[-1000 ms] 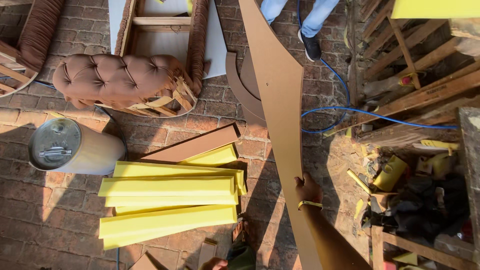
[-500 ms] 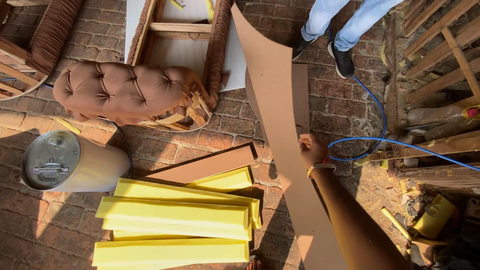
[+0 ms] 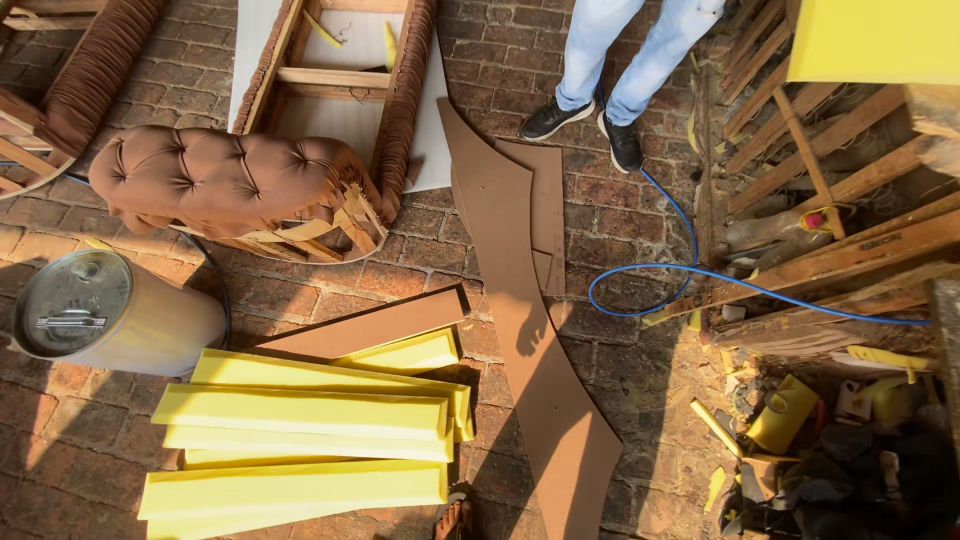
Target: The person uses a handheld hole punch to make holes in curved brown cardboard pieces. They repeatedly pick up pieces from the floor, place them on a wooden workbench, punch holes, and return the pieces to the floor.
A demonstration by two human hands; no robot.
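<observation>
Far left of the brick floor (image 3: 620,230): metal drum (image 3: 100,315) on its side, lid facing the camera. Above it, a tufted brown seat back (image 3: 220,180) leans against an open wooden sofa frame (image 3: 330,75).

Lower left: stack of yellow foam strips (image 3: 300,415), approx. parallel. A short brown board strip (image 3: 370,325) lies along the stack's top edge.

Centre: long curved board (image 3: 530,330), brown, flat on the bricks. It runs from near the frame's right corner down to the bottom edge. It is narrow at the top, widens twd the bottom, and overlaps a smaller brown offcut (image 3: 545,200) at its upper right.

Left hand and right hand: neither in frame, so can't tell if open, closed or gripping. Nothing is touching the board.

Handling (judgement): thin sheet, prob. light but floppy along its length. Will likely sag or whip if lifted at one end, and the edges may crease. Best taken w/ two hands along the long edges near the middle, or at the wide lower end.

Right of centre: another person's legs (image 3: 610,60), jeans and dark shoes, at the top edge. A blue hose (image 3: 690,270) loops across the bricks.

Far right: rough timber frames (image 3: 830,200), w/ yellow foam scraps (image 3: 785,415) and dark clutter below.
</observation>
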